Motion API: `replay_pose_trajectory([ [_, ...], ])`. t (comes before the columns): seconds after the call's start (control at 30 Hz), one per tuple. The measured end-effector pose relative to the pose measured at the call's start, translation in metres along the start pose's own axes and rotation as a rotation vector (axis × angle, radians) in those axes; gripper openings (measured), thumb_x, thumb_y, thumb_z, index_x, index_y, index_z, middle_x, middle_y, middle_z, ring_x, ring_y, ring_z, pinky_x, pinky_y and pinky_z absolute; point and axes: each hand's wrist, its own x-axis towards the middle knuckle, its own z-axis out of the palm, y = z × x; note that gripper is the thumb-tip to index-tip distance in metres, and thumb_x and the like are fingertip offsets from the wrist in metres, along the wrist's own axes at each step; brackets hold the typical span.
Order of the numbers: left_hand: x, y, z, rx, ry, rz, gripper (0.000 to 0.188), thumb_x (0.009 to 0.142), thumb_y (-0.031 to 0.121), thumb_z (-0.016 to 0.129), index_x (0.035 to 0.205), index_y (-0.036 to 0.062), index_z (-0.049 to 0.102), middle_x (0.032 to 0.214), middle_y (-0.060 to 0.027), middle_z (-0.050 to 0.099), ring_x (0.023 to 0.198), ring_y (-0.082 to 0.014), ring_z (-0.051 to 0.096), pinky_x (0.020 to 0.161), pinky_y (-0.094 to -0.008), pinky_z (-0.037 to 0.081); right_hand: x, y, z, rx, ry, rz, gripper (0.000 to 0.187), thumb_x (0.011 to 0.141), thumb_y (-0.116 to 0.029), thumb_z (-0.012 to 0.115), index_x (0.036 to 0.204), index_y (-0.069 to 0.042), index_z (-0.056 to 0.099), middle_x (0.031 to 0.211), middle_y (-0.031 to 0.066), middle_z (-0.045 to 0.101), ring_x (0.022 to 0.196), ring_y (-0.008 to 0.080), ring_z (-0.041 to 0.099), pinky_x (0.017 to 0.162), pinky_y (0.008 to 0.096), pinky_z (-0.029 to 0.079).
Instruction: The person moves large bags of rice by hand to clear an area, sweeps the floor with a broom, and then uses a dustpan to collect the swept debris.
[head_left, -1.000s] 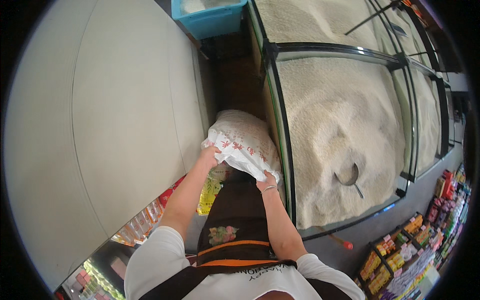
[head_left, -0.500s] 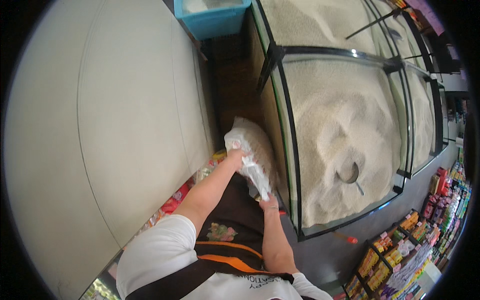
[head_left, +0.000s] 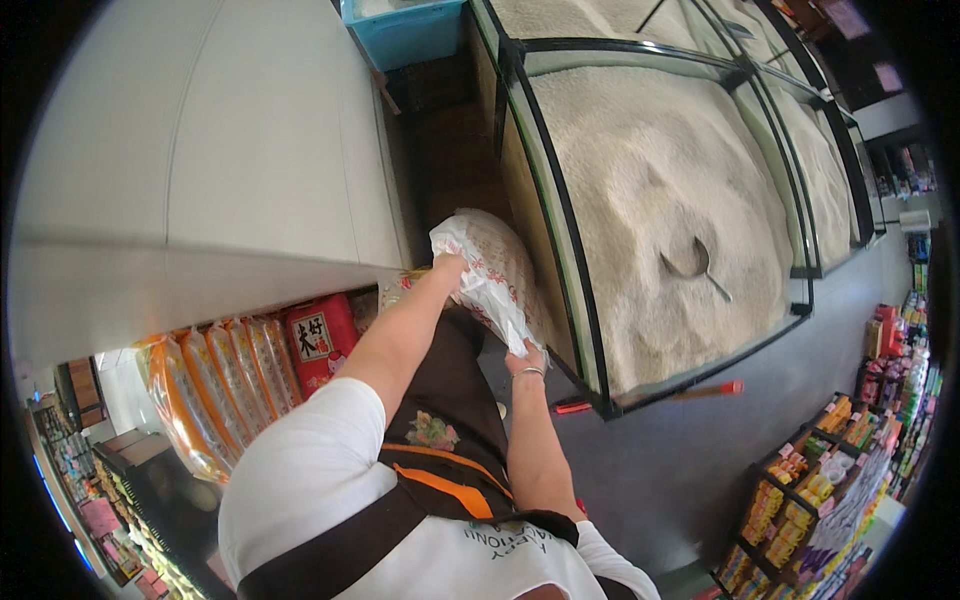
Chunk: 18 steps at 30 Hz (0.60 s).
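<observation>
Centre frame, a person's left grip point(head_left: 449, 272) and right grip point(head_left: 526, 357) clutch the edge of a white printed sack point(head_left: 506, 258). Upper right, a glass-sided bin point(head_left: 598, 380) of pale grain point(head_left: 630, 170) holds a scoop point(head_left: 704, 258); orange-edged packs point(head_left: 225, 378) stand lower left.

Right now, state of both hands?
Left hand: closed, holding the edge of the white sack.
Right hand: closed, holding the same sack's edge.

The grey floor point(head_left: 640, 480) carries a black shelf unit point(head_left: 773, 482) at right; yellow and orange packets point(head_left: 785, 548) sit on it.
</observation>
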Motion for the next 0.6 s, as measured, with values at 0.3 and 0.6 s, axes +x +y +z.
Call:
replay_pose_trajectory([
  [0.3,-0.126,-0.109,0.029,0.016,-0.131,0.243,0.044,0.066,-0.011,0.058,0.109,-0.0033,0.053,0.104,-0.0225,0.052,0.093,-0.0346,0.053,0.072,-0.0463,0.044,-0.024,0.015,-0.176,0.328,-0.027,0.194,0.025,0.085,-0.018,0.053,0.105,-0.004,0.055,0.101,0.0098,0.058,0.095,0.0254,0.053,0.080,0.0362,0.043],
  [0.6,-0.204,-0.206,0.077,0.308,-0.122,0.241,0.044,0.063,-0.008,0.061,0.106,-0.0032,0.051,0.103,-0.0196,0.051,0.092,-0.0334,0.054,0.068,-0.0466,0.043,-0.087,0.035,-0.306,0.578,0.028,0.314,0.024,0.084,-0.013,0.054,0.107,-0.005,0.056,0.100,0.0079,0.061,0.092,0.0243,0.055,0.074,0.0339,0.046],
])
